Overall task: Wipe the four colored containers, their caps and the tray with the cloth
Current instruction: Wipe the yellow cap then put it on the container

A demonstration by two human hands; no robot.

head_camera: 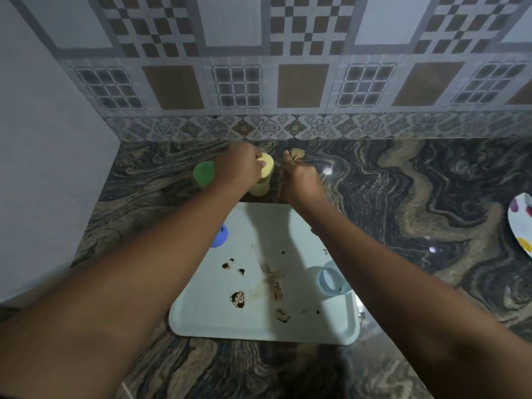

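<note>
A pale tray (325,329) with dark brown smears lies on the counter in front of me. Behind its far edge my left hand (236,168) grips the yellow cap (267,165) on top of the yellow container (259,189). A green-capped container (203,174) stands just left of it, partly hidden by my left wrist. My right hand (299,180) holds a bunched beige cloth (296,153) right of the yellow container. A blue cap (221,237) peeks out under my left forearm at the tray's left edge. A light blue open container (332,280) sits on the tray's right side.
The marbled dark counter (403,197) runs to a tiled wall at the back and a plain wall on the left. A white plate with coloured spots (521,223) lies at the far right edge.
</note>
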